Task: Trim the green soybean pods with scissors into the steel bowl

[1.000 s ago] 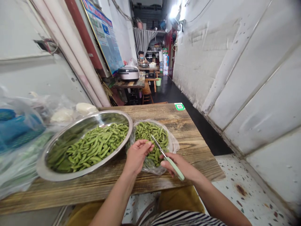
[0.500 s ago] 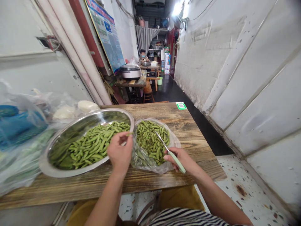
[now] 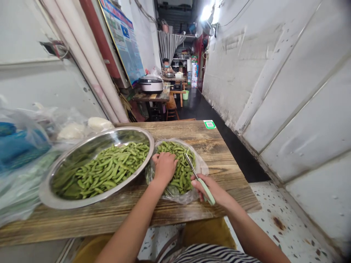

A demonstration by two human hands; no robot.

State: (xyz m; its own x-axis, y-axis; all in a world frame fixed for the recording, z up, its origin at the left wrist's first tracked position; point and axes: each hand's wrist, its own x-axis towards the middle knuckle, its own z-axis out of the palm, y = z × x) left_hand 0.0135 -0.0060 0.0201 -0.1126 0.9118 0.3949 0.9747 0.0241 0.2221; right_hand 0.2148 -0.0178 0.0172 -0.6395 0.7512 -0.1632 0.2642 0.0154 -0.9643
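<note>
My left hand (image 3: 165, 168) is palm down over a clear plastic bag (image 3: 202, 168) filled with green edamame pods (image 3: 179, 171). Its bent fingers reach into the pods; the fingertips are hidden, so I cannot tell whether they grip one. Scissors (image 3: 204, 186) with pale green handles rest in my right hand (image 3: 211, 190), which is closed around them at the bag's right edge. Their metal blades point up and away over the pods. Left of the bag stands a wide steel basin (image 3: 52, 197), tilted in view, with many edamame pods (image 3: 112, 168) in it.
The wooden table (image 3: 219, 157) carries a green QR-code sticker (image 3: 210, 125) at its far corner. Plastic bags (image 3: 24, 146) crowd the left side. Beyond the table, a rice-cooker-like appliance (image 3: 150, 84) sits on another table. A white wall (image 3: 274, 91) runs along the right.
My left hand has moved right, from the basin's right rim, where it pinched a pod, down into the bag of pods. My right hand keeps the scissors nearly where they were.
</note>
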